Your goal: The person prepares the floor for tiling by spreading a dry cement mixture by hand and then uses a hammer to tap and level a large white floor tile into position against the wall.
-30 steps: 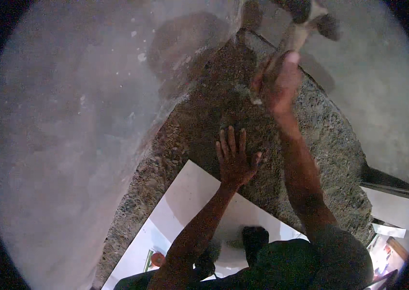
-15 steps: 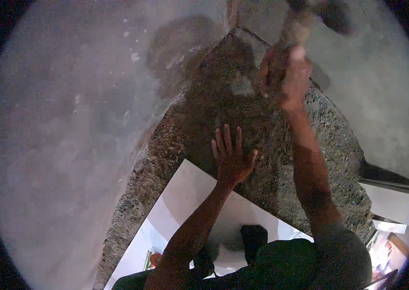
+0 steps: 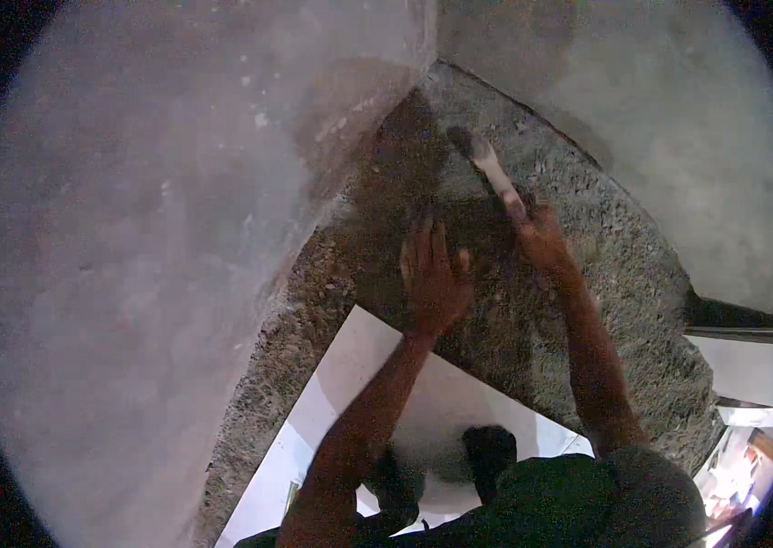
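My right hand [image 3: 544,239] is wrapped round the pale handle of a hammer [image 3: 499,178]. The hammer's dark head, blurred by motion, is low over the rough grey-brown mortar surface [image 3: 633,247] near the corner. My left hand [image 3: 437,283] lies spread with its palm down on the darker, shaded part of that surface. It holds nothing, and its fingers point toward the corner. Just below the left wrist runs the edge of a large white tile [image 3: 469,388], across which my left forearm reaches.
Two plain grey walls, the left wall [image 3: 131,228] and the right wall [image 3: 715,183], meet at the far corner. My dark feet [image 3: 489,457] are on the white tile. Bright, cluttered items [image 3: 738,470] lie at the lower right beside a white panel [image 3: 757,370].
The hammer has swung down and left from its raised place by the right wall, staying in my right hand. My left hand remains on the rough surface, its fingers now closer together.
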